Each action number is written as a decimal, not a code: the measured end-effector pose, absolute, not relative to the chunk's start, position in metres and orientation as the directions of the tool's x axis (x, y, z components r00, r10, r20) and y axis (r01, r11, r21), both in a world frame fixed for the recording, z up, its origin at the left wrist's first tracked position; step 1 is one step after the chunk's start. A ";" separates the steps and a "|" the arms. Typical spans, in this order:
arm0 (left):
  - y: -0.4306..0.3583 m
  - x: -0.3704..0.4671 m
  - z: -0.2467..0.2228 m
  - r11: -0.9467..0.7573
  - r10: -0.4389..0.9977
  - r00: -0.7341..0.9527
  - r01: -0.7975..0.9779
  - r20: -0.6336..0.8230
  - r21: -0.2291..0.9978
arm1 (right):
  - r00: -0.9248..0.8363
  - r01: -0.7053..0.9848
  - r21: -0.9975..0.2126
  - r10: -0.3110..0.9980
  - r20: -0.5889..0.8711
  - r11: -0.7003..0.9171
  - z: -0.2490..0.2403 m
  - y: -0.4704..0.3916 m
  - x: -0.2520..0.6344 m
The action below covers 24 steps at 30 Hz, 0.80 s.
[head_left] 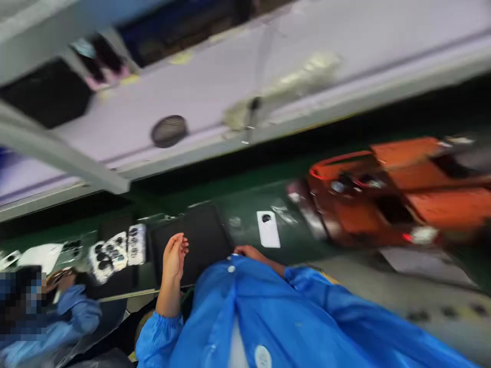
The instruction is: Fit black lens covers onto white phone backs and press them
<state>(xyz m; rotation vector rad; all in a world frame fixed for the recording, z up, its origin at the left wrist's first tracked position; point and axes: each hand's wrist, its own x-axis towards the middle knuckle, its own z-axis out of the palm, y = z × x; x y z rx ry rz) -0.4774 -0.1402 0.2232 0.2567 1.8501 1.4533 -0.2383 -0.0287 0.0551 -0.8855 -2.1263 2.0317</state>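
Note:
My left hand [175, 257] is raised over a black mat [203, 237] on the green-topped bench. Its fingers are loosely curled and slightly apart, with nothing visible in them. My right hand [251, 252] is low against the front of my blue smock [245, 306], at the bench edge; its fingers are mostly hidden. Nearest to it, a white flat piece shaped like a phone back [269, 230], with a dark round spot near its top, lies on the bench.
White strips with black round parts [109, 255] lie left of the mat. A co-worker's blue sleeve [79, 312] is at far left. On the right stands a blurred orange machine [360, 204]. A pale shelf [215, 92] above the bench carries a dark round object [169, 131] and crumpled clear plastic [284, 92].

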 end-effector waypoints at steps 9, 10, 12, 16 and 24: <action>-0.113 -0.358 0.146 0.656 0.725 -0.419 0.182 -0.546 0.732 | -0.718 0.374 -0.891 0.527 -0.455 -0.259 -0.008 -0.042 -0.114; -0.102 -0.352 0.138 0.649 0.746 -0.398 0.256 -0.533 0.717 | -0.704 0.381 -0.884 0.535 -0.467 -0.271 -0.012 -0.043 -0.105; -0.077 -0.344 0.123 0.618 0.786 -0.351 0.408 -0.509 0.673 | -0.671 0.400 -0.869 0.553 -0.494 -0.292 -0.019 -0.046 -0.085; -0.020 -0.346 0.106 0.497 0.847 -0.246 0.680 -0.471 0.539 | -0.592 0.424 -0.848 0.610 -0.526 -0.318 -0.024 -0.052 -0.053; 0.058 -0.351 0.077 0.439 0.806 -0.318 0.887 -0.499 0.143 | -0.415 0.425 -0.814 0.714 -0.563 -0.395 -0.016 -0.077 -0.007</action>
